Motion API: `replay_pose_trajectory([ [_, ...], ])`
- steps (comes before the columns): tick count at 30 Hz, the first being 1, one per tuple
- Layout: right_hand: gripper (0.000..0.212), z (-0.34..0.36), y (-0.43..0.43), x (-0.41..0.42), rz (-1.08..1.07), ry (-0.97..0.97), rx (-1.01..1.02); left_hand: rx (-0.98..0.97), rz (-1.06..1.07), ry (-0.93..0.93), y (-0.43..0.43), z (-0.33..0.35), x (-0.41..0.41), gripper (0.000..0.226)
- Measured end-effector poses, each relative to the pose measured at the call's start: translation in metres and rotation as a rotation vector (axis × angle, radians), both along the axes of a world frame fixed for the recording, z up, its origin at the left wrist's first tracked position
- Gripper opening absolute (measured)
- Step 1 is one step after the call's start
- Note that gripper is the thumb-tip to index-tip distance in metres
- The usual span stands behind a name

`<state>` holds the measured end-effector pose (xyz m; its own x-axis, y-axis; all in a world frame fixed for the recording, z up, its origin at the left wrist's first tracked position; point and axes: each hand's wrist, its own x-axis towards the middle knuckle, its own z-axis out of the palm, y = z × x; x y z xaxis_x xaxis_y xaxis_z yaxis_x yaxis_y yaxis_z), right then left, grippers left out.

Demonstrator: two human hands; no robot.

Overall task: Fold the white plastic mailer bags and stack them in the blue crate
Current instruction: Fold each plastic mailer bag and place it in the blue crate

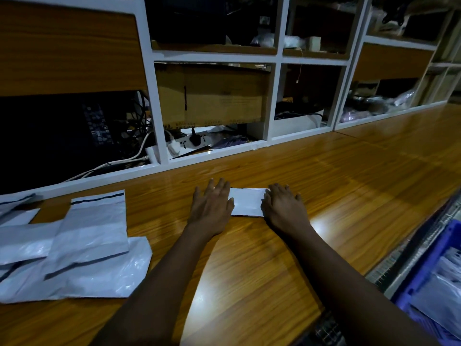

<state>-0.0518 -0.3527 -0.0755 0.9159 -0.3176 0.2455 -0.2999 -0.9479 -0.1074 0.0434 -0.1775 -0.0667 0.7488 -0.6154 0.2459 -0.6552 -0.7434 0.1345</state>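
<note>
Big glossy wood-grain counter (pixel 349 191) takes up most of the view, smooth enough to throw back two bright light spots. Behind it is a white-framed shelf unit (pixel 278 58) with square cubbies. One has a brown cardboard box (pixel 214 96) in it, with a white power strip (pixel 189 142) below the box.

On the left of the counter there's a loose pile of flat mailer bags (pixel 87 233). They're thin, crinkly, shiny white plastic, overlapping at angles. I count at least four but can't be exact. The top one has a dark strip along its mouth.

One blue crate (pixel 434 255), ribbed plastic, sits low at the right edge, off the counter, with white bags inside.

Two hands are mid-counter. The left hand (pixel 212 208) and right hand (pixel 284 208) both lie flat, fingers straight, pressing on either end of one folded mailer (pixel 247 202). It's a small, neat white rectangle lying between them.
</note>
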Motion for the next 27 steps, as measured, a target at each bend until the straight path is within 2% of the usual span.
replay_pose_trajectory([
  [2,0.058,0.001,0.004,-0.005,0.120,-0.034,-0.018,-0.020,-0.116,-0.037,0.005,0.002,-0.011,0.055],
  [4,0.058,0.002,0.009,-0.011,0.209,0.037,0.014,0.023,-0.171,0.016,0.009,0.000,-0.018,0.057],
  [8,0.061,0.003,0.015,-0.022,0.181,0.231,0.014,0.235,-0.147,0.161,0.016,-0.005,-0.022,0.063],
  [11,0.062,0.004,0.015,-0.033,0.151,0.238,0.024,0.237,-0.153,0.173,0.023,-0.005,-0.027,0.062],
  [16,0.066,0.006,0.019,-0.050,0.268,0.182,0.042,0.240,-0.159,0.146,0.036,-0.005,-0.038,0.059],
  [19,0.055,0.007,0.021,-0.056,0.230,0.188,0.050,0.250,-0.126,0.145,0.042,-0.003,-0.044,0.059],
  [22,0.053,0.007,0.024,-0.060,0.137,0.163,0.014,0.249,-0.051,0.150,0.049,-0.003,-0.050,0.064],
  [27,0.041,0.002,0.025,-0.067,-0.037,0.010,0.056,0.171,0.066,-0.004,0.054,-0.004,-0.058,0.064],
])
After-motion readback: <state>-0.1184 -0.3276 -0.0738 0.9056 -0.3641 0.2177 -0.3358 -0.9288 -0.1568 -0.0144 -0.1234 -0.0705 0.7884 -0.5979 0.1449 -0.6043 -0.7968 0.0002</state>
